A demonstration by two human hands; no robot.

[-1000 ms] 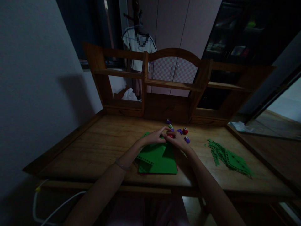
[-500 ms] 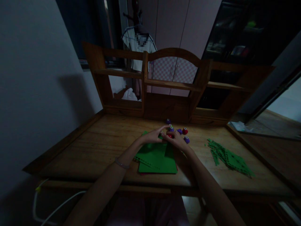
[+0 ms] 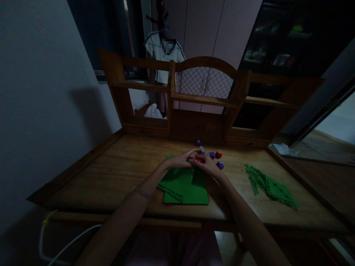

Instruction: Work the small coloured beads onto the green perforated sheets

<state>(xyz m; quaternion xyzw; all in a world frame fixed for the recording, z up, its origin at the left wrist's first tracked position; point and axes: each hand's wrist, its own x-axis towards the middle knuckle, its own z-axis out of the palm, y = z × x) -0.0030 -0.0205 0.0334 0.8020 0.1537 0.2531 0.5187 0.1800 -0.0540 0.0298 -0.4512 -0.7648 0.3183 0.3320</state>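
lying flat and smooth at six o'clock from the hands, the green sheet (image 3: 195, 190) shows a straight near side and rounded corners. a punched edge (image 3: 172, 193), dotted with small holes, slants over it at seven o'clock; i cannot tell whether it is a loose strip. the red punch (image 3: 199, 160), small and rounded, is between the hands by the sheet's far side. at three o'clock, just past the right hand, is a purple punch (image 3: 220, 165); a second red punch (image 3: 218, 154) is just beyond it. the pile (image 3: 276, 188) of thin green scraps, riddled with holes, lies between three and four o'clock. under it all is the grained wooden desk (image 3: 111, 162), then the wooden shelf (image 3: 205, 99) at twelve and a pale cloth shirt (image 3: 159, 48) at eleven.

the left hand (image 3: 181, 160) comes in from seven o'clock, fingers arched towards the punch; what it pinches i cannot tell. the right hand (image 3: 208, 165), from five o'clock, curls its fingers around the red punch.

since a second ago, the punched edge has dropped nearer six o'clock and the red punch has slid slightly towards nine.
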